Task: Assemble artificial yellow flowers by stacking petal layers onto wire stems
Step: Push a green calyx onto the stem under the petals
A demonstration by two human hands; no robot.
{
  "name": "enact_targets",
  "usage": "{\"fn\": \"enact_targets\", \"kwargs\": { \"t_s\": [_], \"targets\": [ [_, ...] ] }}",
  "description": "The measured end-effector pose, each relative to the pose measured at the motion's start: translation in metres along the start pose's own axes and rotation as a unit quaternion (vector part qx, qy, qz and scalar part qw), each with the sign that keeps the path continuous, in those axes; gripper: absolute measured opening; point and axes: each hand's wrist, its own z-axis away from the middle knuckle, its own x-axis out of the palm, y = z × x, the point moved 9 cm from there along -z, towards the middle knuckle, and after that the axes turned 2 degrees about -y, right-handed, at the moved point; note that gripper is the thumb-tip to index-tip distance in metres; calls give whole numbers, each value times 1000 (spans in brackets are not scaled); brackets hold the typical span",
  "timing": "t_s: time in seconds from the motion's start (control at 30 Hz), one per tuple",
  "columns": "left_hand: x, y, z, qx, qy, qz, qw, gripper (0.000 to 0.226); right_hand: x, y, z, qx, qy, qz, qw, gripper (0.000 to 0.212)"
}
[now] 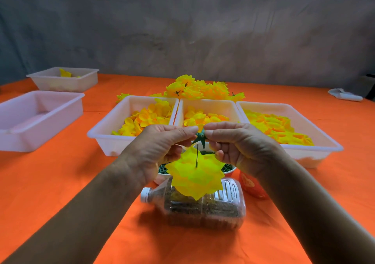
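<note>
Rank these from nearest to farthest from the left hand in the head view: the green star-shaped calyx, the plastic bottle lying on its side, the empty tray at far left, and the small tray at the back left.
1. Green calyx, at the left hand's fingertips.
2. Plastic bottle, just below the hands.
3. Empty tray, far left.
4. Small tray, back left corner.

yellow petal layers (194,175) stacked on upright wire stem (197,155), green star calyx (199,137) above

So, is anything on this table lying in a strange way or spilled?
The clear plastic bottle lies on its side near the person, capped, with brownish contents inside. A few yellow petals sit on the orange table behind the left tray.
</note>
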Motion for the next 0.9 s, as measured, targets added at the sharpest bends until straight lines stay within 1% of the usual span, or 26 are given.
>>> {"fn": "enact_targets", "kwargs": {
  "t_s": [0.07, 0.13, 0.3, 0.5, 0.57, 0.63, 0.77, 0.83, 0.9],
  "targets": [
    [3, -3, -1, -22, -16, 15, 1000, 21, 1, 1, 0, 8, -2, 0, 1000, 14],
    [5, -6, -1, -38, -29, 23, 999, 22, 2, 3, -1, 15, -3, 0, 1000, 10],
    [1, -15, -2, -75, -12, 12, 997, 32, 3, 8, 0, 31, -6, 23, 999, 8],
    [0, -23, -3, -94, -19, -3, 995, 28, 1, 14, -1, 47, -4, 36, 998, 9],
    [-3, -24, -6, -93, -10, -22, 995, 19, 0, 15, -1, 51, -5, 44, 998, 9],
    [-9, -24, -8, -85, 15, -40, 995, 10, 0, 15, -1, 52, -3, 58, 997, 8],
    [-18, -22, -10, -70, 56, -69, 994, 18, -1, 13, -2, 49, 3, 81, 996, 8],
    [-19, -23, -12, -75, 66, -72, 992, 22, -2, 12, -2, 50, 7, 84, 995, 8],
    [-19, -25, -13, -84, 72, -67, 992, 21, -1, 11, -2, 52, 10, 86, 995, 8]
  ]
}}
